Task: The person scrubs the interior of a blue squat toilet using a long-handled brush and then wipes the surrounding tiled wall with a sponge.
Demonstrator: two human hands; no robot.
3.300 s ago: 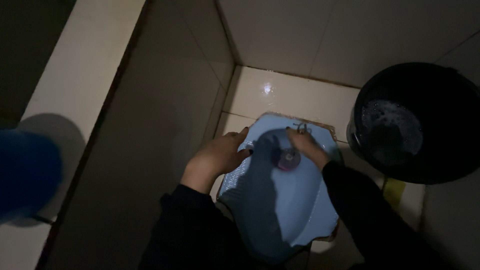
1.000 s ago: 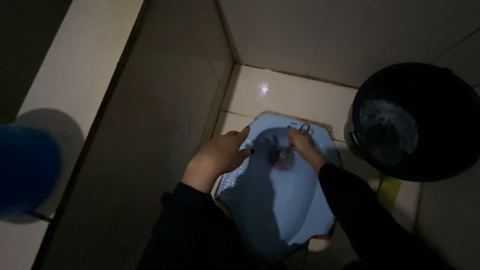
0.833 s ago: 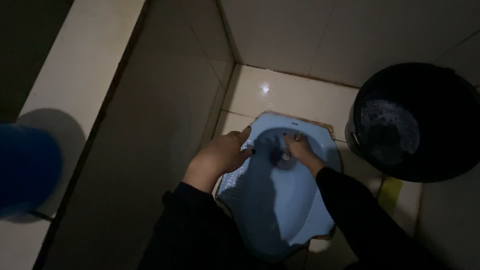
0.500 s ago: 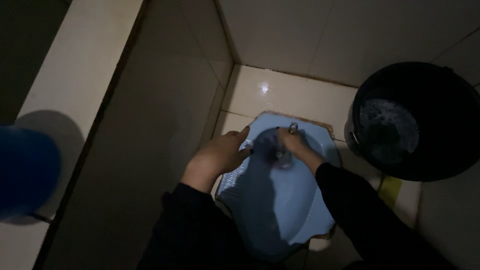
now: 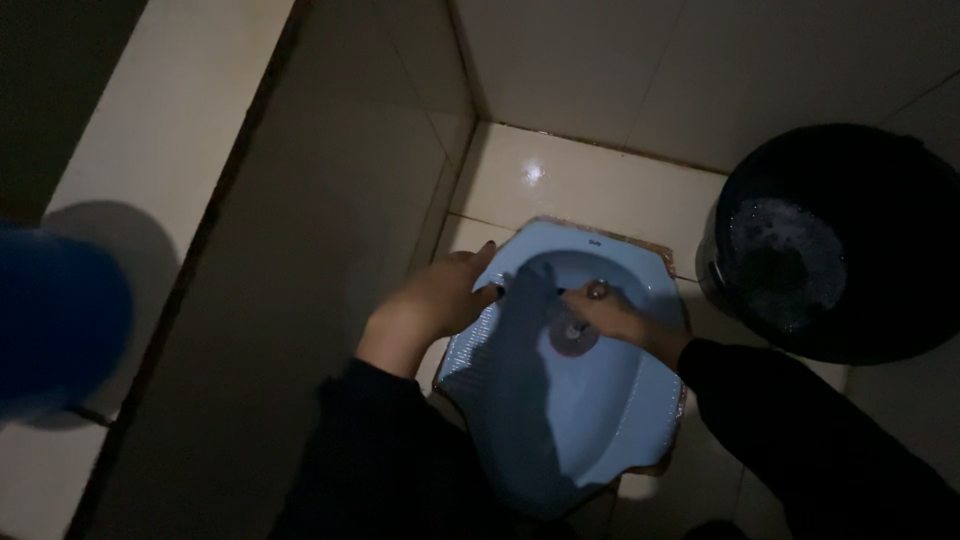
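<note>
Squat pan [image 5: 590,420], pale blue, sits in the floor at lower centre of the frame, against the tiled corner. Scrubbing work is going on inside its bowl, judging by the hands.

To do this step well, probably: keep the left hand braced on the rim for balance, work the right hand in small circles around the drain [image 5: 572,335], and keep the sleeve [image 5: 800,430] clear of the wet bowl. Light is poor, so going by feel around the drain edge matters.

Left hand [image 5: 430,300], centre-left: spread flat, palm down on the pan's left rim, fingers curled over the inner edge, holding nothing.

Right hand [image 5: 625,318], centre-right: down in the bowl, just beside the drain, fingers drawn close together. It seems to pinch something small and pale, maybe a scrubber; too dark to tell what, or whether it truly grips anything.

Black bucket [image 5: 830,250] with foamy water stands at right, near the pan but apart from it. Blurred blue shape [image 5: 55,320] at the left edge; cannot tell what.
</note>
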